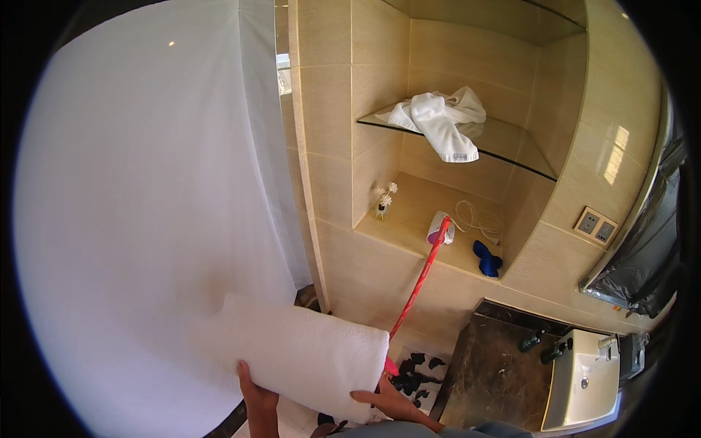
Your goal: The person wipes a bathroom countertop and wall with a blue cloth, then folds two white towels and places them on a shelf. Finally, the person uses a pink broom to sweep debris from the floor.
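Observation:
A folded white towel (306, 350) spans the space between my two hands. My left hand (256, 388) grips its lower left side, the thumb lying on top. At the right end my right hand (389, 397) holds it too, thumb over the near corner and fingers beneath. The towel's left end comes close to a white curtain (153, 219); whether they touch I cannot tell. Just past the towel's right end rises a red-striped pole (419, 282). It leans against the tiled niche, and its lower end is partly hidden by the towel.
A crumpled white towel (438, 117) hangs over a glass shelf (515, 153). Below sit a flower vase (381, 211), a white and purple appliance (440, 229) with its cord, and a blue cloth item (487, 259). To the right, a dark stone counter (493, 367) carries bottles (531, 340) and a washbasin (583, 378).

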Available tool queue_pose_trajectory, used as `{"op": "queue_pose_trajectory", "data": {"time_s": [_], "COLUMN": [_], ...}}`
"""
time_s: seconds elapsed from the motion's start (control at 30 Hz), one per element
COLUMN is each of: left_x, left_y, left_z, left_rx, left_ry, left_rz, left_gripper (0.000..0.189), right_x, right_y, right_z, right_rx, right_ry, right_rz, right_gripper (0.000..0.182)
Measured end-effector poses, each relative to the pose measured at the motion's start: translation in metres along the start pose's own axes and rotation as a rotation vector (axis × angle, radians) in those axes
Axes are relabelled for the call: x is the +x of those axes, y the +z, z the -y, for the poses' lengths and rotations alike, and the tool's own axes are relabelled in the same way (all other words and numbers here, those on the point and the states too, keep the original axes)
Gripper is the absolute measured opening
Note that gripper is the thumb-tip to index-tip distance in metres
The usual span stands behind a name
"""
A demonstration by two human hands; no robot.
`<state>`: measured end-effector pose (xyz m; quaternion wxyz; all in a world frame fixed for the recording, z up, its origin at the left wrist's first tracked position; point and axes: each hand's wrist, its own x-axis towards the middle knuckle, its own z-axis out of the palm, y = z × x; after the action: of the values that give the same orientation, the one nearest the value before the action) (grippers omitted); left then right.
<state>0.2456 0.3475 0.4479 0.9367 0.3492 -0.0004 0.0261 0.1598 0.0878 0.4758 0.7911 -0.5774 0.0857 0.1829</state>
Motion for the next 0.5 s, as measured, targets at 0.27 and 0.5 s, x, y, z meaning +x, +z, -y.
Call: {"op": "queue_pose_trajectory", "data": {"time_s": [0.27, 0.5], "left_x": [0.119, 0.175], "left_y": [0.048, 0.130], "left_z": [-0.009, 0.045], "left_rx": [0.001, 0.038], "left_ry": [-0.250, -0.397], "left_rz": [0.168, 0.380], "left_gripper": [0.072, 0.075], "right_x": [0.028, 0.026], "right_y": [0.030, 0.013], "right_z": [0.041, 0.083], "right_rx": [0.108, 0.197], "right_ry": [-0.259, -0.618], "right_rz": [-0.309, -0.648], "right_gripper": [0.101, 0.110]}}
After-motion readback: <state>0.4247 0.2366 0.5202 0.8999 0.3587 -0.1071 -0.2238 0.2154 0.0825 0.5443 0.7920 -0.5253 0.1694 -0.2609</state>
